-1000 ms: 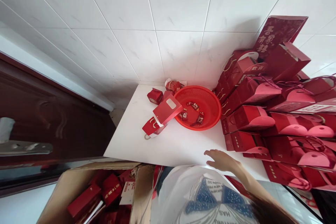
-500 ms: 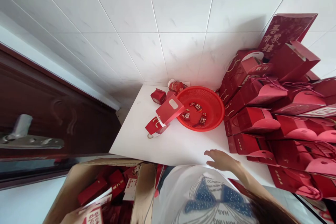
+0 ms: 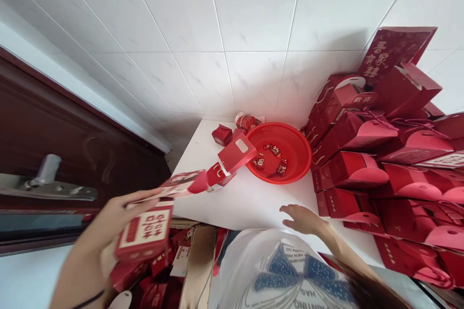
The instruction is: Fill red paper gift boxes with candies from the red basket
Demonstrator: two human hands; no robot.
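My left hand (image 3: pixel 121 212) is closed on a red gift box (image 3: pixel 148 231) with cream panels and lettering, its long flap sticking out to the right. The box hangs over a cardboard carton (image 3: pixel 197 260) filled with red boxes and cards. Over the front of the white table (image 3: pixel 246 203), my right hand (image 3: pixel 300 218) has its fingers stretched out and nothing in it. Further back, a red plastic basket (image 3: pixel 279 154) holds several small wrapped sweets (image 3: pixel 275 151). A larger red box (image 3: pixel 237 153) leans at its left rim, above a small red bag (image 3: pixel 215 173).
Red gift boxes (image 3: pixel 362 169) with handles are stacked high at the right. A small red box (image 3: pixel 222 134) and a red jar-like item (image 3: pixel 245 121) stand by the tiled wall (image 3: pixel 253 77). At the left is a dark door (image 3: pixel 54 130) with a metal handle (image 3: pixel 49 171).
My left hand has come up out of the carton with the cream-and-red gift box. My right hand has hardly moved. The camera view has shifted slightly.
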